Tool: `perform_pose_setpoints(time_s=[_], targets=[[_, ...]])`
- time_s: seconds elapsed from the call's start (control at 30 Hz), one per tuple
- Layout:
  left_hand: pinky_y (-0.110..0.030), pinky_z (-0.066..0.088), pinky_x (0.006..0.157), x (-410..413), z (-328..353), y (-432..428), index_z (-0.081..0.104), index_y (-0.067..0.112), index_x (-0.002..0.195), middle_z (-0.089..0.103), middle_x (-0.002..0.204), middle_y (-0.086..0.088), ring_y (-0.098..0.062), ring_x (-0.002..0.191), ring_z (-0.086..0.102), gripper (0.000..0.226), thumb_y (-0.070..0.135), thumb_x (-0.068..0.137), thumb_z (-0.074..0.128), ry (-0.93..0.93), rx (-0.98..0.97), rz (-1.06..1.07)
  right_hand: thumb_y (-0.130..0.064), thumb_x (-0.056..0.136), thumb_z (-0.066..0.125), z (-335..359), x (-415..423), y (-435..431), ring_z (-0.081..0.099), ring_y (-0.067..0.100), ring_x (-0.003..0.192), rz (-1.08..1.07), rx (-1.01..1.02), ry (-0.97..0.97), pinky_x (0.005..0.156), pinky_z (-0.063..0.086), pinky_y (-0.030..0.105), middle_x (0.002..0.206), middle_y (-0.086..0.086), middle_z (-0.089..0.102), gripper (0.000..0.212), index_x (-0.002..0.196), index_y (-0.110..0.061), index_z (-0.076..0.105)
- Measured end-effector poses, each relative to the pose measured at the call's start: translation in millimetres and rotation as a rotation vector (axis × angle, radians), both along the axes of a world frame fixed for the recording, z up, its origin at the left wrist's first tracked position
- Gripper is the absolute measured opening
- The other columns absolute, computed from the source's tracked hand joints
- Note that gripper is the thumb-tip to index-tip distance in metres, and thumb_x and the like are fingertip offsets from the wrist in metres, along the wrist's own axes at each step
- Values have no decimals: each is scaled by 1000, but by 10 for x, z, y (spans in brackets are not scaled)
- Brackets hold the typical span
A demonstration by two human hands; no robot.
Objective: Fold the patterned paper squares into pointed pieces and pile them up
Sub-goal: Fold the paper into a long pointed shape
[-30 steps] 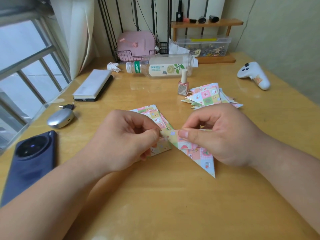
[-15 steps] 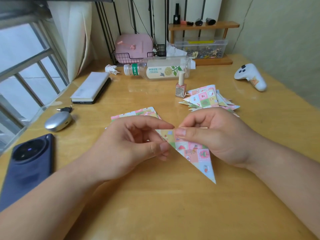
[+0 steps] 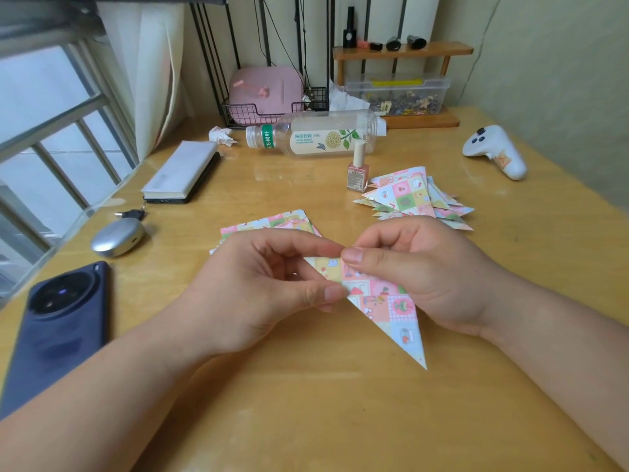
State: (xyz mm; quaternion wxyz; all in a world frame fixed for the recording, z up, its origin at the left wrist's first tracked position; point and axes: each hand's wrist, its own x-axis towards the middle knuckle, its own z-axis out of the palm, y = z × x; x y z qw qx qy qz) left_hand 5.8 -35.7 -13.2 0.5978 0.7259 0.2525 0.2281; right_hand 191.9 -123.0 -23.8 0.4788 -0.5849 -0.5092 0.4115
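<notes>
My left hand point(image 3: 258, 287) covers most of the flat paper squares point(image 3: 272, 221); my right hand point(image 3: 429, 277) hides the far edge of the folded piece point(image 3: 391, 311). The phone point(image 3: 58, 328) is cut off at left.

Wooden surface point(image 3: 306, 420) carrying phone point(image 3: 61, 335), earbud case point(image 3: 117, 237), tipped bottle point(image 3: 316, 136), nail polish point(image 3: 357, 168), controller point(image 3: 493, 151), flat paper squares point(image 3: 272, 222), pile of pointed pieces point(image 3: 412, 195).

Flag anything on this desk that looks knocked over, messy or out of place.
The clear drink bottle lies on its side at the back of the desk, not upright. A crumpled tissue sits just left of its neck. Nothing looks spilled or torn.
</notes>
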Motion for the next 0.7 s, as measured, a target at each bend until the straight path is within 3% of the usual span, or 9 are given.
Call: perform_pose_setpoints(time_s=[0.13, 0.33, 0.47, 0.53, 0.63, 0.7], targets=[[-19, 55, 64, -3, 3, -6, 75, 13, 100, 75, 72, -17, -17, 64, 72, 42, 11, 59, 82, -1, -10, 4, -35, 81, 69, -7, -2, 1, 44, 22, 73, -8, -2, 15, 73, 32, 38, 73, 13, 51, 33, 77, -1, 67], [-16, 54, 62, 9, 3, -20, 75, 13, 98, 76, 70, -10, -11, 62, 71, 43, 3, 57, 81, -2, -11, -1, -33, 81, 69, 1, -24, -4, 41, 19, 68, -26, -1, 45, 66, 32, 33, 70, 8, 47, 37, 74, 2, 62], [-15, 52, 61, 3, 1, -21, 76, 13, 101, 76, 72, -13, -12, 63, 71, 43, 8, 59, 83, 11, -6, 4, -32, 81, 69, -15, -28, 6, 44, 22, 71, -30, 4, 89, 70, 34, 37, 72, 11, 49, 39, 77, 6, 62], [-14, 50, 58, 3, 4, -25, 77, 14, 97, 75, 70, -13, -11, 59, 70, 37, 15, 61, 82, 8, 2, 16, -30, 83, 68, -24, -27, 7, 56, 25, 71, -1, 2, 147, 71, 44, 36, 71, 20, 57, 38, 79, 8, 62], [-31, 55, 70, 16, -24, -15, 81, 19, 92, 75, 71, -14, -19, 64, 72, 27, 30, 68, 80, 20, 38, 38, -32, 86, 65, -22, -41, 8, 58, 28, 74, 34, -2, 202, 73, 49, 31, 72, 27, 54, 33, 76, 0, 67], [-32, 58, 68, 37, -53, -7, 80, 10, 90, 74, 72, -17, -22, 62, 71, 20, 24, 76, 75, -25, 6, 68, -35, 87, 63, -17, -58, 10, 59, 26, 73, 47, 8, 224, 68, 48, 30, 75, 23, 60, 35, 77, -3, 70]])
